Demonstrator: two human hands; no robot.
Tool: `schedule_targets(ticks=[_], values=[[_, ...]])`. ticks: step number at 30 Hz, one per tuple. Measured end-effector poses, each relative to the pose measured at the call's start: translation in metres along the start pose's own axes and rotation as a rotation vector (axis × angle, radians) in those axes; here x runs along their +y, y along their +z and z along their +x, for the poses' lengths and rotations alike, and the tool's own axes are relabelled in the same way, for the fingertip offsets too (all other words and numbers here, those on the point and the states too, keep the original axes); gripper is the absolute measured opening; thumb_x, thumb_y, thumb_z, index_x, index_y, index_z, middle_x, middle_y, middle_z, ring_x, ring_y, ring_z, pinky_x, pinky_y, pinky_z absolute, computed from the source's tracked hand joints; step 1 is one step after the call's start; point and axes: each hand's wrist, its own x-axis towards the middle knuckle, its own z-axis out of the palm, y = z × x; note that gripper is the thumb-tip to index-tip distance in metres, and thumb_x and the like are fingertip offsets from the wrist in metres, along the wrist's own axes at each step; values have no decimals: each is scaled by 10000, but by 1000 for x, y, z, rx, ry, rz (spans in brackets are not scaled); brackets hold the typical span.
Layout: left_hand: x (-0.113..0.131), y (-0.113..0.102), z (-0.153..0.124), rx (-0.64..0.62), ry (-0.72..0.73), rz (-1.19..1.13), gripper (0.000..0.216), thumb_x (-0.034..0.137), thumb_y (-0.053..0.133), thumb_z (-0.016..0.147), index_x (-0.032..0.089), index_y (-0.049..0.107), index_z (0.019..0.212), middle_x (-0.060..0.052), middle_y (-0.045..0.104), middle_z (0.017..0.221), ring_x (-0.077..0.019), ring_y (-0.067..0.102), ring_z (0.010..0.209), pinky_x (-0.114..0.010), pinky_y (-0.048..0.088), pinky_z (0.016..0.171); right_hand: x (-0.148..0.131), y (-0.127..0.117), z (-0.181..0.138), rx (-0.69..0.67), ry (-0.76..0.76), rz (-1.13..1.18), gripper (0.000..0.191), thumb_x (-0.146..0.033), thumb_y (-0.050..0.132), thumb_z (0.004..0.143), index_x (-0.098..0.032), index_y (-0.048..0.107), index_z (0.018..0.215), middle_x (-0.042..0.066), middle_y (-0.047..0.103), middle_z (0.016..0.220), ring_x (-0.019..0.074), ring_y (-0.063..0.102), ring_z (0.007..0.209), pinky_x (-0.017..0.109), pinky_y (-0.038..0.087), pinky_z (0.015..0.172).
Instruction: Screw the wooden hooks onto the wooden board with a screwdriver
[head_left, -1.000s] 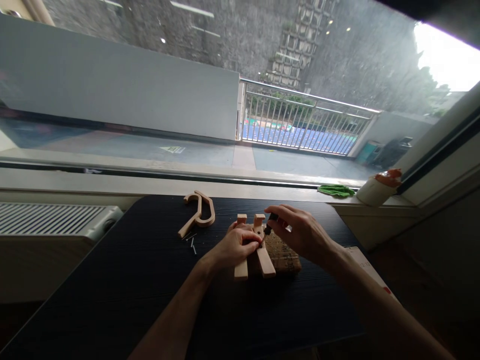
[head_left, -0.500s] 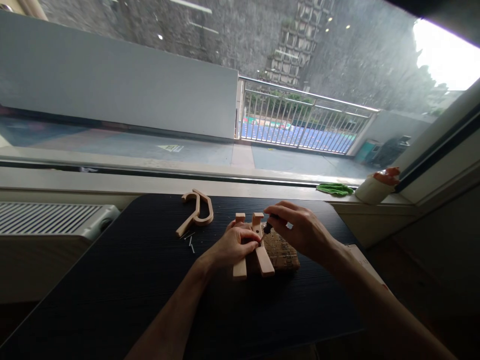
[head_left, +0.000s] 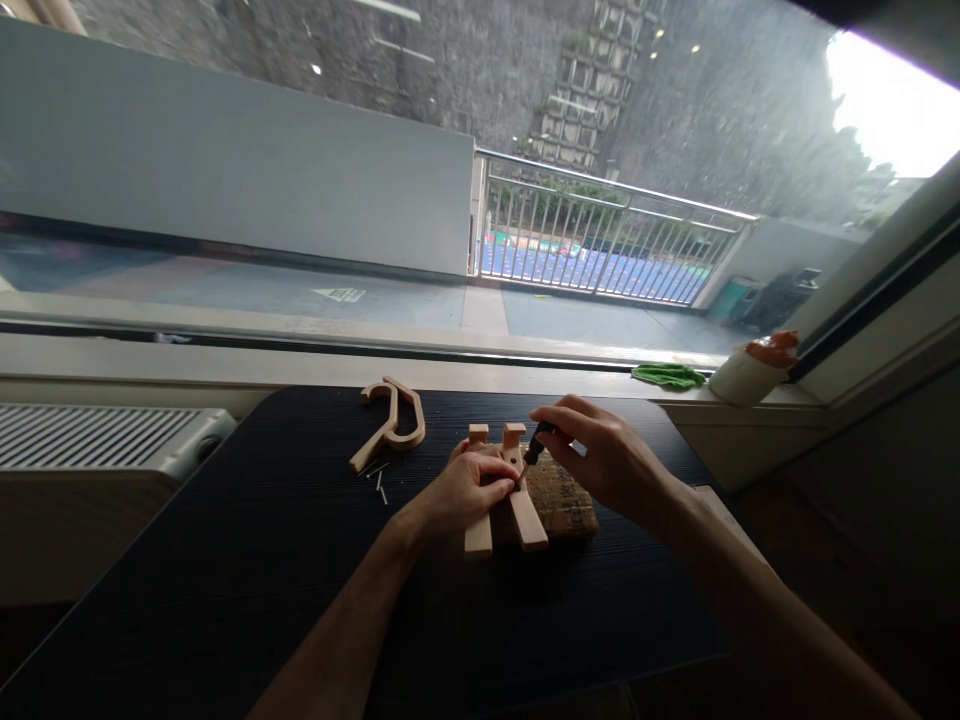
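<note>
My right hand (head_left: pixel 611 445) is closed around the dark handle of a screwdriver (head_left: pixel 535 446). Its thin shaft slants down to a hole in the right-hand wooden piece (head_left: pixel 531 522), which has a hooked far end. Beside the screwdriver's tip, my left hand (head_left: pixel 480 485) has its thumb and forefinger pinched together; whatever small thing they hold is hidden. The same hand lies over a second wooden piece (head_left: pixel 478 538), covering its middle. Under the right-hand piece is a worn brown block (head_left: pixel 566 500) with dark marks.
Curved wooden parts (head_left: pixel 390 425) lie at the table's back left, with several screws (head_left: pixel 381 487) nearby. On the windowsill are a green cloth (head_left: pixel 667 375) and a pale container (head_left: pixel 750 370) with an orange top. A radiator (head_left: pixel 112 440) stands left of the black table (head_left: pixel 315 580).
The screwdriver's handle has turned and tilted slightly in my right hand. My left hand and the wooden pieces have kept their places; the whole view has shifted a little.
</note>
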Motion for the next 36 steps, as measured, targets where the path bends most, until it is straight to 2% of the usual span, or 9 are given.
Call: schedule_targets(ticks=[6, 12, 31, 36], values=[[2, 0, -1, 6, -24, -16, 228, 317, 494, 814, 250, 702, 877, -1, 650, 938, -186, 526, 980, -347, 285, 1016, -3, -2, 1, -3, -25, -12, 249, -269, 468, 885, -209, 576, 1102, 53, 588, 972, 122, 567, 762, 242, 443, 671], [2, 0, 0, -2, -25, -11, 225, 320, 496, 812, 256, 702, 875, 4, 656, 934, -192, 524, 988, -371, 259, 1034, -3, -3, 1, -9, -79, 39, 318, -151, 413, 880, -205, 535, 1169, 61, 569, 1078, 140, 566, 892, 253, 459, 750], [0, 1, 0, 7, -18, -8, 234, 318, 488, 812, 248, 701, 877, -2, 665, 919, -189, 530, 968, -337, 336, 961, -2, -4, 2, 2, -42, -1, 232, -211, 458, 883, -225, 598, 1068, 51, 584, 966, 129, 573, 798, 248, 459, 705], [0, 1, 0, 12, -16, -1, 219, 313, 501, 808, 261, 702, 877, 5, 653, 927, -186, 535, 963, -337, 326, 969, -4, -4, 2, 5, -59, 23, 258, -194, 472, 864, -220, 586, 1094, 55, 581, 1020, 136, 575, 841, 250, 464, 726]])
